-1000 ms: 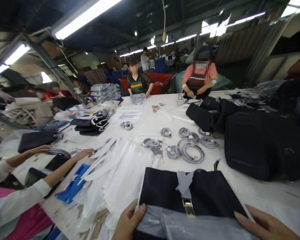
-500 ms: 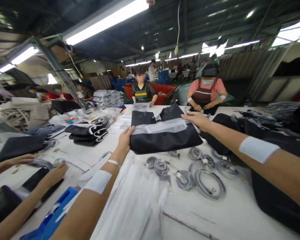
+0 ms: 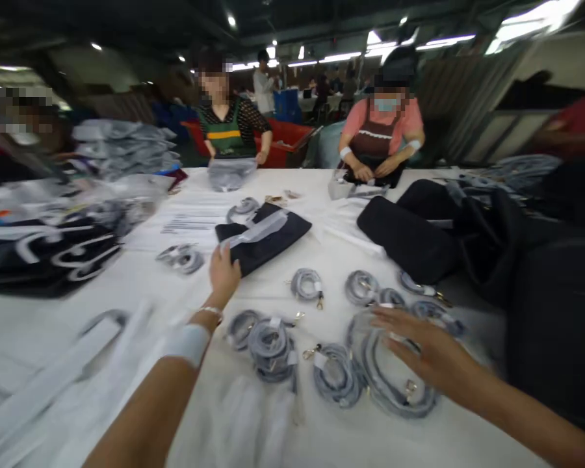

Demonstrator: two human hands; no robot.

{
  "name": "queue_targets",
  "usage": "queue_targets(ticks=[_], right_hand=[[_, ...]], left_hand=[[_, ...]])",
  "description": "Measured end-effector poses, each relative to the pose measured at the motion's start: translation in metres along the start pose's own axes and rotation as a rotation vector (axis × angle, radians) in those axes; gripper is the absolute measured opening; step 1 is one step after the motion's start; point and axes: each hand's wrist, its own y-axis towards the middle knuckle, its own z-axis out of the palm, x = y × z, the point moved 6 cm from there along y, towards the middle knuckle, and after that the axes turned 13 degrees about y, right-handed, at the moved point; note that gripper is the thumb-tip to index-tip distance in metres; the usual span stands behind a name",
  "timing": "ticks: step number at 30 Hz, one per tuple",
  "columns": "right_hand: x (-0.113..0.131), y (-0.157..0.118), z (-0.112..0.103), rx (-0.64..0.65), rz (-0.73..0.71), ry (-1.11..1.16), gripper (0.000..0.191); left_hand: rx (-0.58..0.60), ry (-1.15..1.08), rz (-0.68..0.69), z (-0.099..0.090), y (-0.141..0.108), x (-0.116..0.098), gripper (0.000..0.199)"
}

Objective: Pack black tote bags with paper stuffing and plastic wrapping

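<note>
My left hand grips the near left corner of a folded black bag with a clear plastic strip across its top. The bag is tilted, just over the white table. My right hand has its fingers stretched out and holds nothing. It hovers at a large loose coil of grey strap, partly covering it; whether it touches the coil I cannot tell. Around it lie several smaller plastic-wrapped coiled straps with metal clips, among them one coil and a stacked coil.
Black bags lie heaped on the right. More folded black bags are stacked at left. A printed sheet lies beyond my left hand. Across the table, a person in a green apron and a person in a brown apron handle items.
My right hand has let go of the black bag and moved down to the coiled straps. My left hand still holds the bag, now further left. The view has shifted closer to the table.
</note>
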Motion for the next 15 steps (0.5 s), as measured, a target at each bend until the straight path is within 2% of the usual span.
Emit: queue_targets(ticks=[1, 3, 6, 7, 9, 11, 13, 14, 15], right_hand=[[-0.007, -0.027, -0.012, -0.042, -0.002, -0.098, 0.033], [-0.012, -0.068, -0.048, -0.141, 0.006, -0.308, 0.036], [-0.015, -0.100, -0.131, -0.322, 0.091, -0.564, 0.045], [-0.020, -0.106, -0.162, -0.384, 0.130, -0.619, 0.050], [-0.039, -0.117, -0.221, -0.497, 0.235, -0.673, 0.063], [-0.071, -0.132, -0.269, -0.611, 0.428, -0.621, 0.082], [-0.112, -0.148, -0.285, -0.577, 0.718, -0.416, 0.092], [-0.125, -0.155, -0.284, -0.567, 0.785, -0.350, 0.090], [-0.133, -0.160, -0.279, -0.561, 0.823, -0.298, 0.084]], left_hand=[[0.029, 0.033, 0.098, 0.005, -0.011, 0.000, 0.057], [0.159, 0.320, 0.468, 0.025, -0.037, -0.003, 0.050], [0.490, 0.503, 0.673, 0.060, -0.066, 0.017, 0.037], [0.577, 0.532, 0.681, 0.067, -0.072, 0.021, 0.036], [0.633, 0.623, 0.602, 0.071, -0.077, 0.020, 0.037], [0.561, 0.648, 0.533, 0.063, -0.084, -0.002, 0.041], [0.507, 0.534, 0.508, 0.055, -0.107, -0.040, 0.044], [0.510, 0.436, 0.492, 0.054, -0.125, -0.061, 0.044], [0.571, 0.324, 0.460, 0.057, -0.147, -0.081, 0.045]])
